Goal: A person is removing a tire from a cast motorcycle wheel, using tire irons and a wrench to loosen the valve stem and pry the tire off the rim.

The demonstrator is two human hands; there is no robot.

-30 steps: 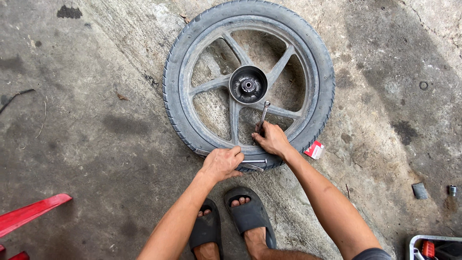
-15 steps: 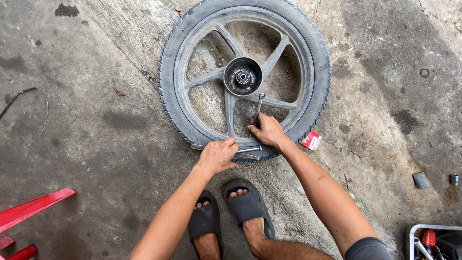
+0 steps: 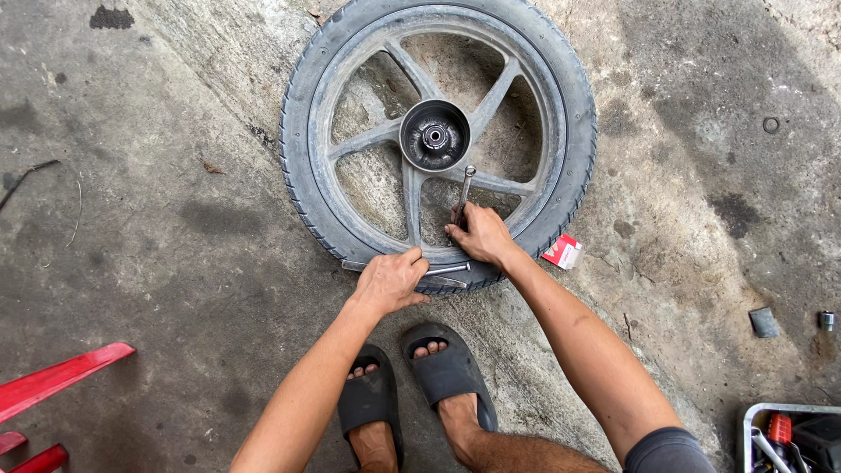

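A motorcycle wheel (image 3: 438,131) lies flat on the concrete floor, a black tyre (image 3: 302,188) on a grey spoked rim with the hub (image 3: 434,136) at its middle. My right hand (image 3: 480,235) grips a metal tyre lever (image 3: 464,188) that stands up at the rim's near edge. My left hand (image 3: 390,280) presses on a second metal lever (image 3: 442,270) lying across the tyre's near side. My feet in black sandals (image 3: 412,377) stand just in front of the wheel.
A small red and white packet (image 3: 562,251) lies beside the tyre on the right. A grey tool tray (image 3: 788,436) sits at the bottom right corner. Red metal bars (image 3: 53,385) lie at the bottom left. A small socket (image 3: 827,321) and a flat grey piece (image 3: 764,322) rest on the right floor.
The view has shifted slightly. My left hand has moved right along the tyre's near edge, closer to my right hand, which keeps its grip on the upright lever.
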